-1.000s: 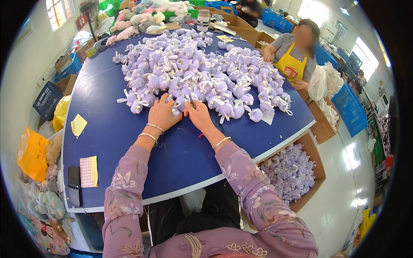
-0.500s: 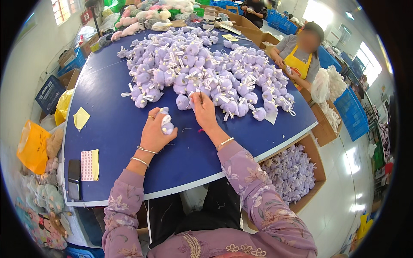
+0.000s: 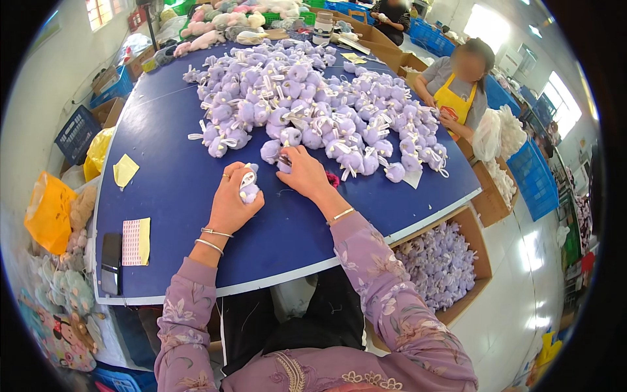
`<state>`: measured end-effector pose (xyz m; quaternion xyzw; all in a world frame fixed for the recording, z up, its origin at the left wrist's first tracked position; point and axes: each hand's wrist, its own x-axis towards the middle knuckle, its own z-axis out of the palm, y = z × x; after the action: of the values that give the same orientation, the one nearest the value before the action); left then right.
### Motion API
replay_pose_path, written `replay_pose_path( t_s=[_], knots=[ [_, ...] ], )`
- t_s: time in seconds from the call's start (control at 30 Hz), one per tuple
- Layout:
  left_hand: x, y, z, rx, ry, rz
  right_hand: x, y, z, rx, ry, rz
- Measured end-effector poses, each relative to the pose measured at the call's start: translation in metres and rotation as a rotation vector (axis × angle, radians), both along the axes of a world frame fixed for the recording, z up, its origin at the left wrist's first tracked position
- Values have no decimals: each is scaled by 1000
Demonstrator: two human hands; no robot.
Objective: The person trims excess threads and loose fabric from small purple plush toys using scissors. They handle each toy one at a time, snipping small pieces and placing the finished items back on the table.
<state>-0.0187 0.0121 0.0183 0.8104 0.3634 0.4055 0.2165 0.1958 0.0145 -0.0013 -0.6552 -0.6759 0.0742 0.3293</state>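
Note:
My left hand (image 3: 234, 195) is closed around a small lilac plush toy (image 3: 249, 191) with a white loop on it, above the blue table (image 3: 189, 242). My right hand (image 3: 305, 175) is closed at the near edge of a heap of similar plush toys (image 3: 294, 91). A small dark metal tool (image 3: 285, 160) shows at its fingertips, against a lilac toy; its exact kind is unclear. Beside that hand is a crimson bit (image 3: 333, 178), which may belong to the tool.
A phone (image 3: 112, 261), a printed sheet (image 3: 136, 242) and a yellow note (image 3: 125, 170) lie at the left. An open carton (image 3: 482, 261) of lilac toys stands below the table's right edge. A co-worker in a yellow apron (image 3: 455, 98) sits at the right.
My right hand has shifted slightly left and turned, its fingers now lower over the heap's near edge. The crimson bit shows further right. My left hand still holds its toy, slightly turned.

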Motion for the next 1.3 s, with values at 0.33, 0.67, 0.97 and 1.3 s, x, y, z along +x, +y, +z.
replay_pose_path(
  t_s=[0.33, 0.67, 0.97, 1.3],
  knots=[
    [-5, 1, 8, -13, -71, -104, -10, -8, 15, -169, 865, 234],
    [-2, 3, 0, -570, -419, -266, -35, -18, 4, -246, 1043, 470],
    [-1, 2, -1, -708, -525, -226, -35, -21, 9, -315, 1103, 506],
    [-3, 5, 7, -478, -409, -126, -36, -17, 10, -199, 1239, 263]
  ],
)
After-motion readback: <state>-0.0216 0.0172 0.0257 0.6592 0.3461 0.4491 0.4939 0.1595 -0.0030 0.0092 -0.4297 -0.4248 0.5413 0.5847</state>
